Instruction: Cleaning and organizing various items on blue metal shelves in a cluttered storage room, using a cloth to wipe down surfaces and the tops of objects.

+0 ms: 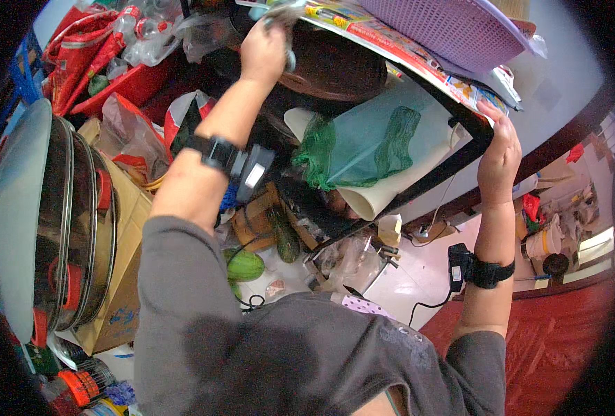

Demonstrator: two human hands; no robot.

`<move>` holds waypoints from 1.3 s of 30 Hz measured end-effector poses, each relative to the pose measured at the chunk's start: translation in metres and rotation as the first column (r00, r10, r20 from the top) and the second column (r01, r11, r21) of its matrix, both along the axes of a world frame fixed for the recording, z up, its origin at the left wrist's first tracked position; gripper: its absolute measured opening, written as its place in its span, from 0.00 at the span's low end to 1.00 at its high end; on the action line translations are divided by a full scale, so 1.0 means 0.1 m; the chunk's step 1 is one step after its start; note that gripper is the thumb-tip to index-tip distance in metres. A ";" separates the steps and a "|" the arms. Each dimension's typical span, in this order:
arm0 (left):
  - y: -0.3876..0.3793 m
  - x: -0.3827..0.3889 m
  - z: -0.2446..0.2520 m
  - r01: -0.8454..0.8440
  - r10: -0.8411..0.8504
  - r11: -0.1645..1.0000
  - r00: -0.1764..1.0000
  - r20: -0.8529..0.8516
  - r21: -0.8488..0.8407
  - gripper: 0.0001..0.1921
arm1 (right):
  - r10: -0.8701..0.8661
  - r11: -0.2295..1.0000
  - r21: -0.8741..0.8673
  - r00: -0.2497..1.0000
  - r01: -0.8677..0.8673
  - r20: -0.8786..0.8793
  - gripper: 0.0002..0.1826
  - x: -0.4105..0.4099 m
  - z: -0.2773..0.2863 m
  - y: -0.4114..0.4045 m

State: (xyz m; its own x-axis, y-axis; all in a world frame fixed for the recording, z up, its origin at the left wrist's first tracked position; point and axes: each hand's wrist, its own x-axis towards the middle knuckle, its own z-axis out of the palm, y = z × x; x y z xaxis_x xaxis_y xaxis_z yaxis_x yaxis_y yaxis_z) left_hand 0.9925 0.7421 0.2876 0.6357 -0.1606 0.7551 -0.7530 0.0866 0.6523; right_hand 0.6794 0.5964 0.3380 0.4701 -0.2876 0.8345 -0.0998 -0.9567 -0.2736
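My left hand (265, 49), blurred, is closed around a crumpled cloth (281, 18) at the top, near the left part of a black-framed rack (432, 99). At the rack's right corner my right hand (500, 140) rests with its fingers over the edge, on the printed paper (380, 39) that covers the top. A purple plastic basket (448, 31) stands on that paper. Below the top lie a green mesh bag (359, 151), a rolled white sheet (372, 200) and a large dark brown round vessel (333, 67).
Stacked pan lids (68, 229) with red handles lean against a cardboard box (115, 307) on the left. Red bags (78, 57) and plastic bottles (151, 26) lie at the upper left. A green melon (245, 265) sits on the floor, and a cable (427, 307) hangs near my right wrist.
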 end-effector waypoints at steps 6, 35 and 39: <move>0.36 -0.31 -1.25 0.083 -0.371 0.923 0.449 -0.813 -0.375 0.15 | 0.007 1.000 0.028 1.000 -0.007 0.008 0.22 0.01 -0.04 0.01; -0.33 1.59 -1.68 -0.212 0.065 0.253 0.977 0.202 0.944 0.23 | -0.132 0.986 0.102 0.991 0.133 -0.019 0.19 -0.31 -0.15 -0.10; -0.35 1.98 -1.51 -0.209 0.110 0.105 0.974 0.197 0.972 0.25 | -0.217 0.971 0.084 0.973 0.224 -0.076 0.19 -0.35 -0.10 -0.07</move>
